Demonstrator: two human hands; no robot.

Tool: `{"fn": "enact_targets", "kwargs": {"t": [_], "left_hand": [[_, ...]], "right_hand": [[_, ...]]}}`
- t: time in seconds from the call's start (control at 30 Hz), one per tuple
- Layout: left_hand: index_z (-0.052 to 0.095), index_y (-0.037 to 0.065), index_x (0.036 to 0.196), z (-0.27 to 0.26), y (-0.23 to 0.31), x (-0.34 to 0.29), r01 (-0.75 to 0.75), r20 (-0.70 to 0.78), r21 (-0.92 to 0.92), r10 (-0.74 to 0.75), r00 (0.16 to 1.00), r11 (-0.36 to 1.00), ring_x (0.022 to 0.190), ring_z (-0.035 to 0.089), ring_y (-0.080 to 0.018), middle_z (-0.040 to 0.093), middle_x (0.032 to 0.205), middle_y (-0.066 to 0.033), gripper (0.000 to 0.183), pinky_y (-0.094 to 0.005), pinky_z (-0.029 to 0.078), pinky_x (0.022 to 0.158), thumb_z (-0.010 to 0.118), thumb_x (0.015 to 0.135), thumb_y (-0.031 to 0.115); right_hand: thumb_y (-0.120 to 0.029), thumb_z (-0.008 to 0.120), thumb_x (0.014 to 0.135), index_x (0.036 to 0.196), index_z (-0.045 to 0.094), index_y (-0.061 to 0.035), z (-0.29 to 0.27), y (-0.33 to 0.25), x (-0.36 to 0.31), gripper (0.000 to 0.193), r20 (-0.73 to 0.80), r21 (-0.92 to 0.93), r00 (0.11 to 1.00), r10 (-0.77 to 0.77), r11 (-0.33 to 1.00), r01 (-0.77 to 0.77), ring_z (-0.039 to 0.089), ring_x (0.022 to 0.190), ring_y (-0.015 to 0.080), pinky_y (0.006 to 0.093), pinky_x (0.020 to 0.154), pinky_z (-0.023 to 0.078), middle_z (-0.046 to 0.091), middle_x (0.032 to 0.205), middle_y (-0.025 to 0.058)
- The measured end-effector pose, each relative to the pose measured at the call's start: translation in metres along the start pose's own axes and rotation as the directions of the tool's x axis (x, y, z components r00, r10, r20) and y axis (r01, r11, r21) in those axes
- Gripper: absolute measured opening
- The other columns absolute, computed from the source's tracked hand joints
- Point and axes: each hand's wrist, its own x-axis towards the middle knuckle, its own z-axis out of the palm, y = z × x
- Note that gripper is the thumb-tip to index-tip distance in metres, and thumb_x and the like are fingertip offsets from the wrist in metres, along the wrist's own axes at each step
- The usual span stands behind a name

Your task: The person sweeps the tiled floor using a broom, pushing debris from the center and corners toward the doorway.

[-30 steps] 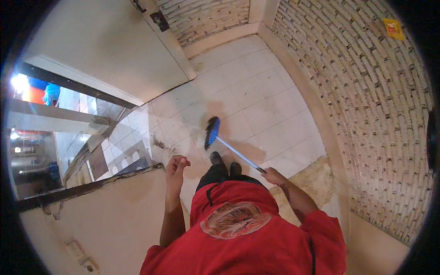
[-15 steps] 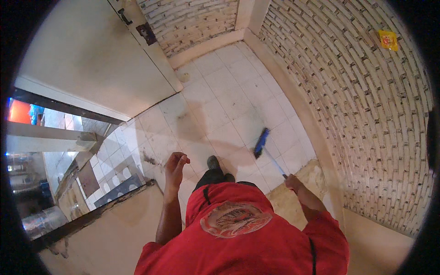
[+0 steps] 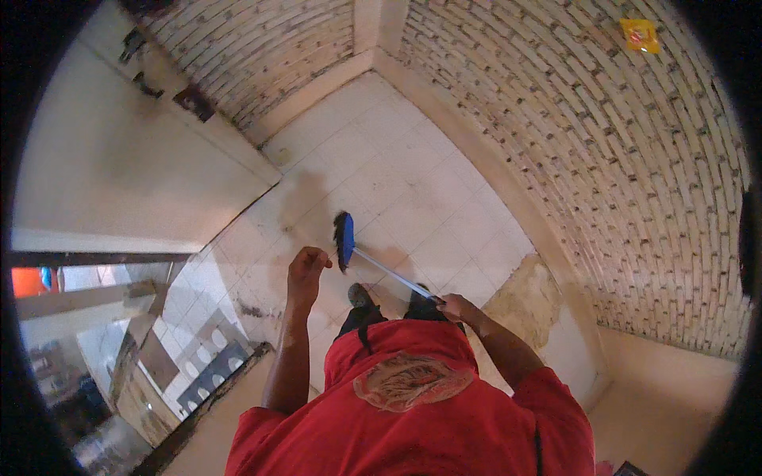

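Note:
My right hand (image 3: 458, 307) is wrapped round the end of a long-handled broom (image 3: 347, 240). Its pale handle slants down from the blue head, and the dark bristles face left on the tiles. The broom head rests on the floor ahead of my feet. Close to the broom head, on its near left side, my left hand (image 3: 306, 274) hangs in the air with its fingers curled in toward the thumb. Nothing shows in that hand, and it does not touch the broom.
Pale floor tiles (image 3: 413, 170) run to a rough brick wall (image 3: 556, 119) on the right. A yellow packet (image 3: 640, 36) is on that wall. At the left stands a white door (image 3: 119, 159), with a doorway below it. A worn patch (image 3: 520, 305) marks the floor at right.
The broom head has swept left across the tiles, and my right hand has come in toward my body with it. My left hand stays raised, slightly higher. The whole view has turned somewhat.

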Motion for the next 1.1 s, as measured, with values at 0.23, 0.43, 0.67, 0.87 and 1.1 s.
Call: {"fn": "enact_targets", "kwargs": {"t": [0.23, 0.43, 0.67, 0.87, 1.1], "left_hand": [[0.054, 0.005, 0.093, 0.086, -0.026, 0.051, -0.155, 0.217, 0.125, 0.125, 0.968, 0.980, 0.082, 0.058, -0.0126, 0.061, 0.088, -0.0054, 0.006, -0.0276, 0.047, 0.072, 0.056, 0.090, 0.010], [0.054, 0.004, 0.094, 0.185, -0.003, 0.074, -0.143, 0.040, 0.204, 0.138, 0.990, 0.968, 0.082, 0.058, -0.0139, 0.060, 0.089, -0.0044, 0.009, -0.0291, 0.048, 0.074, 0.058, 0.087, 0.004], [0.054, 0.004, 0.093, 0.255, 0.017, 0.062, -0.064, -0.066, 0.111, 0.072, 0.995, 0.992, 0.081, 0.056, -0.0119, 0.059, 0.086, -0.0028, 0.007, -0.0267, 0.047, 0.074, 0.056, 0.088, 0.001], [0.053, 0.004, 0.092, 0.270, 0.013, 0.046, 0.006, -0.213, -0.095, -0.026, 0.977, 0.995, 0.080, 0.055, -0.0140, 0.057, 0.083, -0.0039, 0.007, -0.0289, 0.046, 0.078, 0.059, 0.089, 0.008], [0.054, 0.003, 0.093, 0.291, 0.016, 0.038, -0.019, -0.277, -0.132, -0.019, 0.961, 0.991, 0.079, 0.054, -0.0111, 0.057, 0.085, -0.0033, 0.007, -0.0253, 0.043, 0.078, 0.054, 0.088, -0.002]], "right_hand": [[-0.031, 0.058, 0.088, 0.108, 0.061, -0.0067, -0.083, 0.135, -0.159, 0.031, -0.252, 0.041, 0.902, 0.350, 0.935, -0.351, 0.063, 0.076, 0.0313, 0.0438, 0.069, 0.049, 0.065, 0.082, 0.0174], [-0.022, 0.052, 0.087, 0.099, 0.056, -0.0015, -0.162, 0.319, -0.148, 0.024, -0.330, -0.152, 0.834, 0.442, 0.847, -0.509, 0.062, 0.086, 0.0409, 0.0515, 0.078, 0.049, 0.064, 0.091, 0.0202], [-0.014, 0.056, 0.083, 0.102, 0.058, -0.0040, -0.193, 0.449, -0.025, 0.021, 0.226, -0.750, 0.969, 0.097, 0.652, 0.109, 0.059, 0.063, 0.0251, 0.0392, 0.060, 0.050, 0.063, 0.072, 0.0072], [-0.013, 0.055, 0.083, 0.098, 0.056, -0.0034, -0.171, 0.483, 0.011, 0.018, -0.096, -0.418, 0.994, 0.058, 0.904, -0.093, 0.055, 0.056, 0.0221, 0.0357, 0.055, 0.046, 0.059, 0.067, 0.0085], [-0.018, 0.056, 0.080, 0.101, 0.061, 0.0002, -0.207, 0.341, 0.035, 0.028, 0.010, -0.406, 1.000, 0.004, 0.914, 0.000, 0.063, 0.070, 0.0341, 0.0441, 0.068, 0.052, 0.064, 0.076, 0.0160]]}}
